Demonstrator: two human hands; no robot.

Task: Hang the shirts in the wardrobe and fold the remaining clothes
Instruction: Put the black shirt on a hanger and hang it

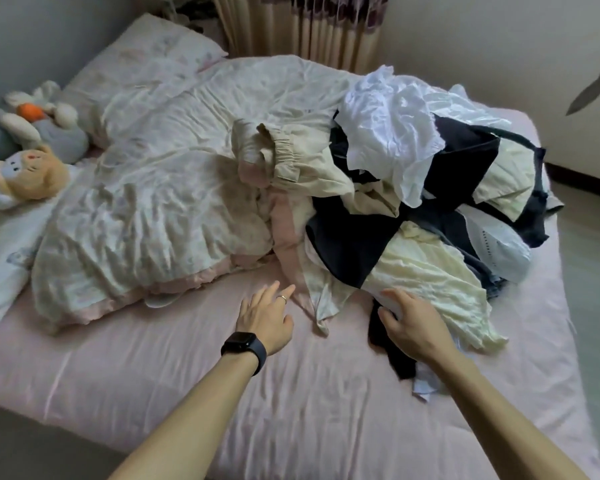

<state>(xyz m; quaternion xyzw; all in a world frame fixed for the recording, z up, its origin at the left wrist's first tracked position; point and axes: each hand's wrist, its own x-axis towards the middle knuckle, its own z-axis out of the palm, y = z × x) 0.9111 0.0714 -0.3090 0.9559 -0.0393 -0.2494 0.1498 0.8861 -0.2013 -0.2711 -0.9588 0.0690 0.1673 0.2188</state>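
A heap of mixed clothes (420, 188) lies on the right half of the pink bed (153, 368): a white shirt (388, 123) on top, dark garments (354, 247), beige trousers (291, 157) with an elastic waist, and a pale yellow garment (433, 278) at the near edge. My left hand (267, 317), with a watch and a ring, hovers over the sheet with straight fingers, close to a pink strip of cloth. My right hand (413, 320) reaches into the near edge of the heap, its fingers curled around the pale yellow garment's hem above a black piece (392, 344).
A crumpled cream duvet (160, 188) covers the bed's left and middle. Soft toys (28, 143) lie at the far left by a pillow (146, 53). Curtains (309, 29) hang behind the bed. Floor (589, 271) shows to the right. A dark blurred shape (596, 88) hangs at the upper right.
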